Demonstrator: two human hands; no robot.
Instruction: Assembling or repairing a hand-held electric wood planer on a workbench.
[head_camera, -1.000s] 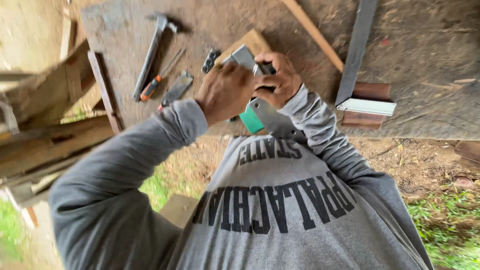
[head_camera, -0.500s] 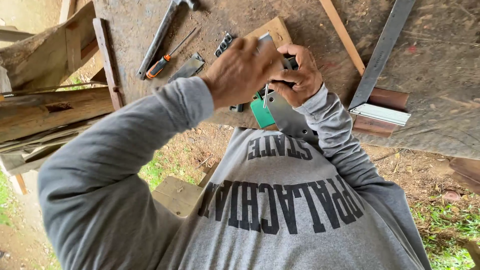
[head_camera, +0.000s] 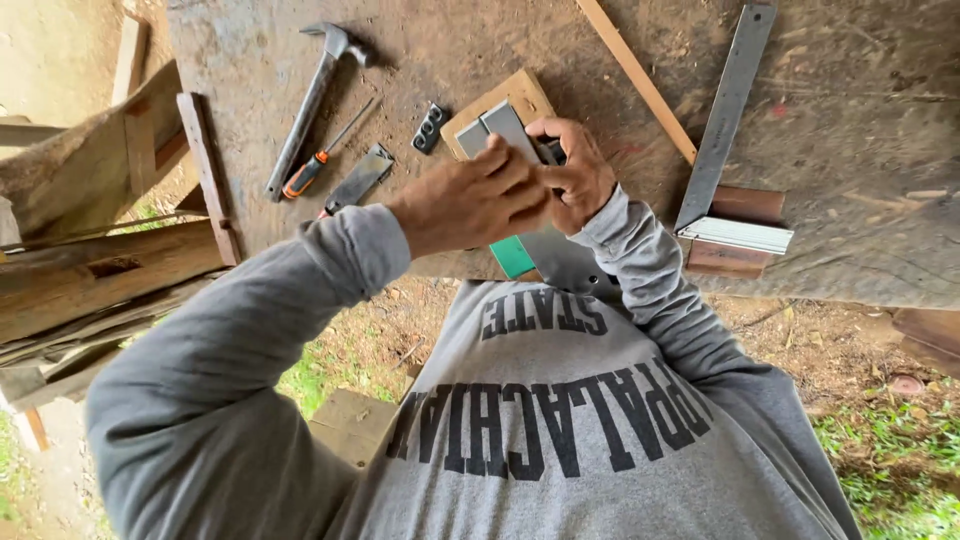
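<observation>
While I watch through the head camera, both hands meet over the workbench, just in front of a small wooden block that I take as my landmark. My left hand has its fingers together and curled, closed on a grey metal bracket whose flat plate stands up against the near side of the block; a green patch shows under the hand, and I cannot tell whether it is tape or part of the piece. My right hand pinches the top of the same bracket, fingertips pressed together, with something dark half hidden behind them that I cannot identify. Left of the block lie a small black fitting, a flat metal blade, an orange-handled screwdriver and, farther left, a hammer. Right of the block run a thin wooden strip and a steel square whose head rests on stacked trim pieces. As I judge it, the bracket hangs past the bench edge, so a loosened grip could drop it onto the dirt below, and its thin edge could nick a finger pressed against it.
</observation>
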